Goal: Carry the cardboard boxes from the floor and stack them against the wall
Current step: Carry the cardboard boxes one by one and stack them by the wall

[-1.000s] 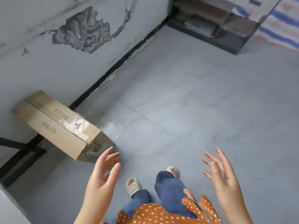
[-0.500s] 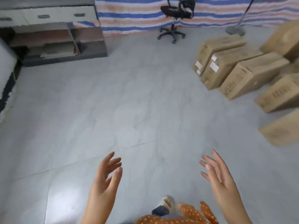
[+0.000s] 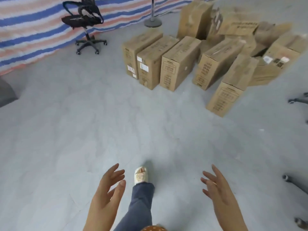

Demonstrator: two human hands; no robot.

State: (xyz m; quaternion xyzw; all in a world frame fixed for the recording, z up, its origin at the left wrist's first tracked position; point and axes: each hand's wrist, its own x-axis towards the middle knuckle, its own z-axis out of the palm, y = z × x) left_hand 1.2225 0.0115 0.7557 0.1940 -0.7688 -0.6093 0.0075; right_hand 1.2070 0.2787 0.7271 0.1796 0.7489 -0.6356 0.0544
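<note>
Head view, floor (image 3: pixel 70 134): grey tiles filled most of the frame.
Striped tarp (image 3: pixel 33 30): blue, white and pink bands hung along the upper left, meeting the floor.
Cardboard boxes (image 3: pixel 206 52): a loose cluster stood on the floor at the upper right, well apart from both hands. Three upright boxes sat side by side, touching, at the left of the cluster. Two more leaned at an angle to their right. Others lay piled behind, blurred.
Nearest box (image 3: pixel 230 87): stood tilted at the front right of the cluster, printed end face toward the camera.
Office chair (image 3: pixel 85 22): black, on a five-wheel base, stood in front of the tarp, left of the boxes.
Stand base (image 3: pixel 152 23): round, grey, with a thin pole, sat between chair and boxes.
Left hand (image 3: pixel 108 195): raised at the lower centre, fingers spread and relaxed, holding nothing.
Right hand (image 3: pixel 218 189): raised at the lower right, fingers spread, holding nothing, well apart from the left hand.
Foot (image 3: pixel 140 175): in a pale slipper, on the floor between the hands.
</note>
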